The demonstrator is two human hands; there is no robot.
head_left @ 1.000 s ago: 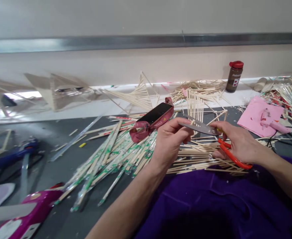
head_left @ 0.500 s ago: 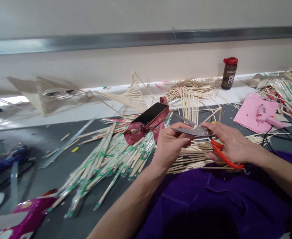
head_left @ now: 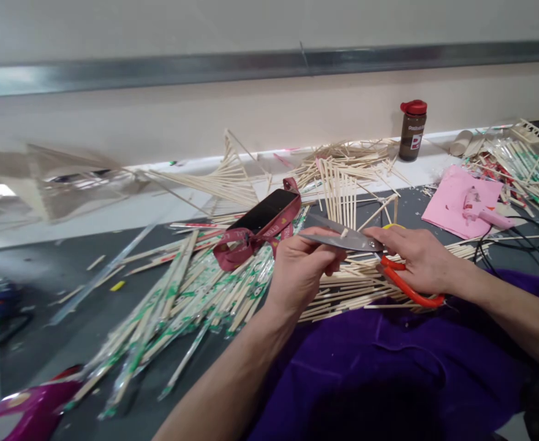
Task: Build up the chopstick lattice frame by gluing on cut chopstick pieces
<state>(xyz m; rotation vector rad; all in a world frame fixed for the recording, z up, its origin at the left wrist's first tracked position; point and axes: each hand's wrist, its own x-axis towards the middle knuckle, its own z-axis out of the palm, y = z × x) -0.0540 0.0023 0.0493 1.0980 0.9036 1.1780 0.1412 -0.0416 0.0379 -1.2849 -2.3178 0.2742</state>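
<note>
In the head view my right hand (head_left: 423, 260) grips a pair of scissors (head_left: 414, 289) with orange handles; their grey blades are spread a little and point left. My left hand (head_left: 301, 266) is closed just by the blades, its fingers pinching a thin wooden stick (head_left: 344, 233). The stick's pale end shows between the two blades, and the rest of it is hidden by the fingers. Under the hands lies a heap of bare wooden sticks (head_left: 329, 294). Behind them stands a fan-shaped stick frame (head_left: 340, 193).
Plastic-wrapped chopsticks (head_left: 177, 312) spread to the left, beside a phone (head_left: 264, 214) with a red lanyard (head_left: 233, 251). At right, a pink glue gun (head_left: 494, 217) rests on pink sheets (head_left: 448, 202), its black cable trailing. A red-capped bottle (head_left: 411, 135) stands by the wall.
The view has turned slightly right, so everything sits further left. Both hands keep their hold, with the scissors' blades still apart around the stick.
</note>
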